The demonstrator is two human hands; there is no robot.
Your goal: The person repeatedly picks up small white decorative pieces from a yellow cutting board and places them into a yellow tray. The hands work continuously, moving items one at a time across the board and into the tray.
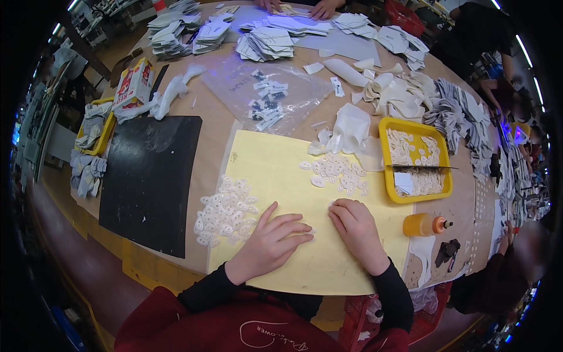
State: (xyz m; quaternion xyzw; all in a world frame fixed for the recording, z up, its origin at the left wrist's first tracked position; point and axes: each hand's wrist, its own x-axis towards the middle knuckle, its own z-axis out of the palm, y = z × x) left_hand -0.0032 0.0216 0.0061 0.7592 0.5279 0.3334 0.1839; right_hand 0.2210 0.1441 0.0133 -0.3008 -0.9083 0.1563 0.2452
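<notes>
My left hand (272, 243) is over the yellow sheet (275, 158), with its outer fingers spread. Its lower two fingertips come together at a small white piece, mostly hidden. To the right, my right hand (356, 232) is bent into a pinch, and a pale edge of another small white piece shows at its fingertips. Left of my left hand lies a heap of small white oval pieces (226, 214) with cut-out centres. A looser group of similar ovals (337, 172) is spread beyond my right hand.
A yellow tray (389, 190) of ovals stands at the right, near an orange-filled bottle (417, 225). A black mat (149, 182) lies left. Behind are a plastic bag (231, 88) of labels and stacked white pieces (264, 44). Another person's hands (322, 9) work at the far edge.
</notes>
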